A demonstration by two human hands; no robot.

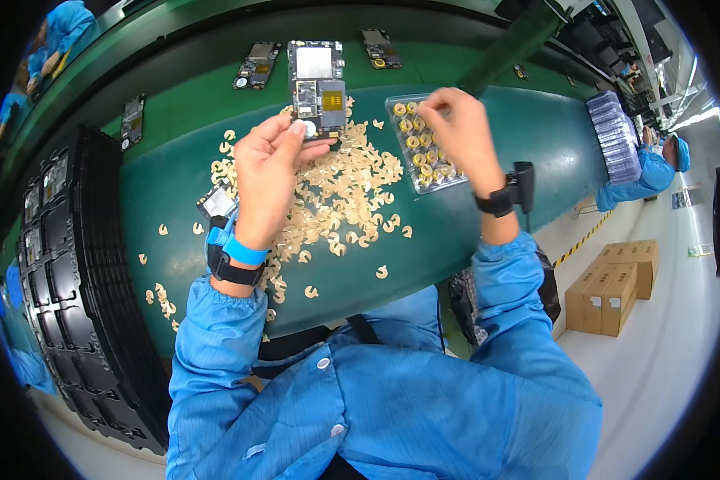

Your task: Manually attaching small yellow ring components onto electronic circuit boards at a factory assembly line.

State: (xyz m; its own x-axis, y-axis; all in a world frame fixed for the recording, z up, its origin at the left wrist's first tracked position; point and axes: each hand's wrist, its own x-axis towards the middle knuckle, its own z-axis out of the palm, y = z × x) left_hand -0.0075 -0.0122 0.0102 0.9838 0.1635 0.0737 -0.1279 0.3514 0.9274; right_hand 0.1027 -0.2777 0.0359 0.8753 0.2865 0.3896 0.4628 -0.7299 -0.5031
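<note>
My left hand (268,164) grips a circuit board (305,104) by its lower end and holds it up over the green work surface. The thumb presses on the board's face beside a small round silvery part. At the right, my right hand (462,132) reaches over a clear plastic tray (443,187) with several round yellow-and-metal parts (413,142) in its pockets. Its thumb and fingertips are drawn together at the tray's upper part; anything between them is hidden. A heap of pale crescent-shaped pieces (336,188) spreads below and beside the held board. Near my left wrist lies another small board (218,202).
More circuit boards (258,66) lie on the green strip beyond the work surface. Stacked black trays (76,280) stand at the left, stacked clear trays (614,140) at the far right. Cardboard boxes (616,288) sit on the floor. Co-workers in blue (648,180) are at both sides.
</note>
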